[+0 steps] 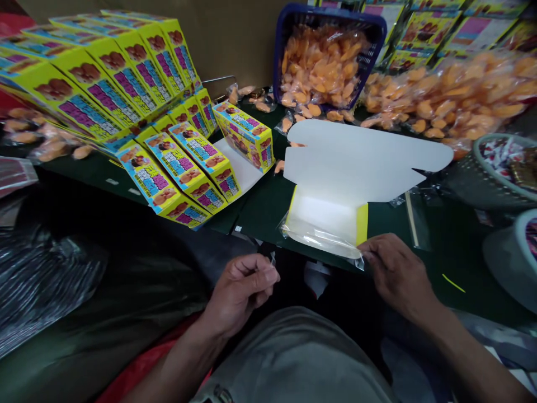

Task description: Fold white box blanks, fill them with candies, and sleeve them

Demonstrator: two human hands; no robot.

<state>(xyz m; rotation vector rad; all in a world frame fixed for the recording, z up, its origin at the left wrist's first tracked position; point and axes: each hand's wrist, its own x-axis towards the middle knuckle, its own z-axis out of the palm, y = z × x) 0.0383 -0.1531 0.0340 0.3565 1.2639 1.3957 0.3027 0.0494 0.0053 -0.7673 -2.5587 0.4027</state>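
Right hand (396, 274) pinching clear bag (319, 238) | left hand (241, 291) pinching clear scrap (273, 258) | blue basket (289, 56): orange packets (321, 67)

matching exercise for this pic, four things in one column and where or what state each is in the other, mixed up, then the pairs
1. left hand
2. right hand
3. blue basket
4. flat white carton blank

a. lying on the green table
b. heaped with bagged orange pieces
c. gripping the corner of a clear plastic bag
d. pinching a small clear scrap

Pairs: 1-d, 2-c, 3-b, 4-a
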